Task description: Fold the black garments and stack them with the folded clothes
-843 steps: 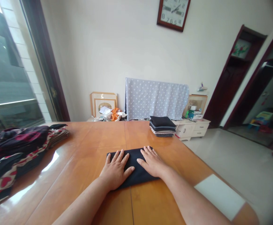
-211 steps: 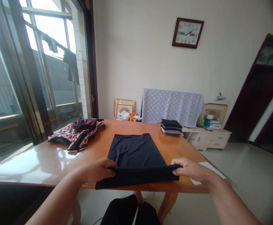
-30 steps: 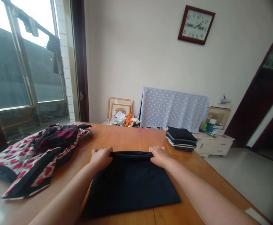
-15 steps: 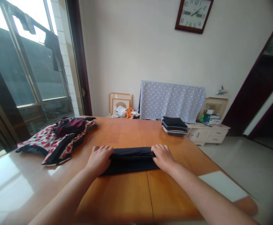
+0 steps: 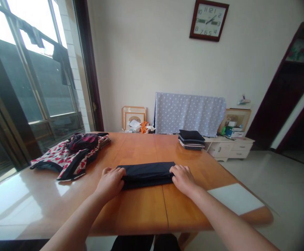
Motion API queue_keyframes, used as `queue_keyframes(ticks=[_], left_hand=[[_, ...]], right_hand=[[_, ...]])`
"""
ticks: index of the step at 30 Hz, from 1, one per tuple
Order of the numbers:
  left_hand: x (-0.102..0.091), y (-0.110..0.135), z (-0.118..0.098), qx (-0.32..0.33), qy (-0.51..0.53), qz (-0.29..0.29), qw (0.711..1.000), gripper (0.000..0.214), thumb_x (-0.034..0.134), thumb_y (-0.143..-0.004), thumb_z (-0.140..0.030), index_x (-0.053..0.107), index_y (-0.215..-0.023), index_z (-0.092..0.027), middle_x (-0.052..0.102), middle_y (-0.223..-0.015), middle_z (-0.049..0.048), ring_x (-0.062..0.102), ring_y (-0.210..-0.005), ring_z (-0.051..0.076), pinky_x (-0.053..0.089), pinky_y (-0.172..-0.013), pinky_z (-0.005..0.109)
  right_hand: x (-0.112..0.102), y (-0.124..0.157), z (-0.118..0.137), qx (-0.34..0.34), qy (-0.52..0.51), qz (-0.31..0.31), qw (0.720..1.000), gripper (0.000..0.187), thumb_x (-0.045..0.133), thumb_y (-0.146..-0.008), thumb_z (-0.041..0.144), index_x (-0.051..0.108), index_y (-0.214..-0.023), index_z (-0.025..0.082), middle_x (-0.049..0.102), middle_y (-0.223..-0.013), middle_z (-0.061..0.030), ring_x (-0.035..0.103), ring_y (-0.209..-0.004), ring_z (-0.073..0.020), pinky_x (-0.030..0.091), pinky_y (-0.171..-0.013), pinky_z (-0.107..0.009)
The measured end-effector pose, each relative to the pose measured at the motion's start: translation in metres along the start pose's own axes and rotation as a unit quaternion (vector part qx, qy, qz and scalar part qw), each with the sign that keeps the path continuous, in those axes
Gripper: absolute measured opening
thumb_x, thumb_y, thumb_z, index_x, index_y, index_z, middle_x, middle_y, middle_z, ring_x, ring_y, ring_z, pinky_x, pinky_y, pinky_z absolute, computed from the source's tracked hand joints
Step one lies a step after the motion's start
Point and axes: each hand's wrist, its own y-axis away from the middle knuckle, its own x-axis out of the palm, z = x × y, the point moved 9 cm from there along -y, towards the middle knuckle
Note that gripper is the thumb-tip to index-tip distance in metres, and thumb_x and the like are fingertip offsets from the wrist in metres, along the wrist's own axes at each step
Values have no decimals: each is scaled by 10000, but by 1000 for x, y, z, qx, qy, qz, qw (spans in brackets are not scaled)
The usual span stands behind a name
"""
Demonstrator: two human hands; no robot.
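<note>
A dark navy garment [image 5: 148,173], folded into a long flat strip, lies across the middle of the wooden table [image 5: 131,212]. At its left end my left hand [image 5: 112,180] is closed on the cloth, the fingers curled over the edge. My right hand [image 5: 182,177] grips the opposite end in the same way, thumb tucked beneath. Which garment it is cannot be made out from the folded shape.
A loose heap of clothes with a red-and-white patterned top [image 5: 60,155] lies at the table's left. A neat stack of folded clothes [image 5: 191,139] stands at the far right. A pale sheet [image 5: 236,198] lies near the right edge. A white cabinet [image 5: 231,150] is beyond.
The near part of the garment has been folded toward the far side, so the strip looks narrower. Both hands keep their hold on its ends. The camera view has shifted slightly.
</note>
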Motion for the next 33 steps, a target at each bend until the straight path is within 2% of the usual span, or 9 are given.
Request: queue_keyframes(ticks=[3,7,15,18,21,23,26,30,33], left_hand=[[5,6,0,-2,9,4,1000,134,502,-754,-164,521,-865,-237,665,-910,21,610,-914,228,311,-949,399],[4,9,1,-7,17,-14,1000,160,499,-753,-159,518,-890,-240,663,-872,7,613,-916,233,274,-1022,434],[3,18,-6,33,21,-13,999,80,516,-736,-175,503,-785,-237,621,-837,2,583,-838,209,297,-1033,420],[2,20,-8,45,26,-11,999,36,552,-779,-252,523,-765,-236,613,-835,1,574,-821,201,300,-1035,420],[0,19,-8,47,33,-9,998,222,529,-880,-424,560,-766,-236,626,-858,11,582,-820,201,327,-1000,412],[0,16,-8,40,32,-4,999,355,437,-945,-497,571,-751,-232,632,-843,19,591,-810,202,354,-947,396],[-2,8,-11,27,16,-7,999,468,315,-1000,-509,573,-734,-224,639,-819,37,604,-818,214,376,-857,376],[-7,-11,-23,8,13,-26,1000,473,278,-1017,-485,581,-772,-219,651,-840,50,614,-839,219,389,-792,346],[-1,-29,-34,-7,32,-29,999,466,264,-1023,-466,613,-839,-219,667,-904,64,628,-868,218,414,-789,331]], right_hand=[[4,8,-1,-4,-8,7,1000,289,510,-798,77,639,-992,247,662,-1002,-27,546,-1033,-188,277,-907,-317],[-2,11,-3,2,-9,-15,1000,283,511,-811,81,647,-998,247,662,-1024,-29,549,-1036,-189,287,-912,-318],[3,21,-6,-7,-19,1,1000,299,503,-841,89,682,-1009,261,683,-1040,-31,567,-1051,-191,295,-954,-332],[4,26,-7,-9,-29,-4,1000,310,497,-840,93,695,-1011,259,694,-1058,-33,578,-1054,-193,307,-961,-334],[4,29,-7,-13,-38,-5,999,311,505,-842,121,704,-1034,261,704,-1086,-28,589,-1058,-193,319,-974,-337],[2,30,-7,-22,-43,-2,999,289,520,-860,178,711,-1056,271,707,-1114,-26,595,-1062,-199,329,-979,-343],[-7,27,-10,-22,-66,-9,998,257,506,-902,265,722,-1040,279,716,-1112,-21,611,-1033,-199,360,-957,-333],[-28,14,-17,22,-125,-57,990,337,393,-976,340,717,-952,252,730,-979,-27,631,-941,-189,415,-855,-287],[-40,-1,-14,48,-155,-87,983,423,316,-1010,380,701,-919,230,726,-936,-45,634,-905,-193,425,-807,-275]])
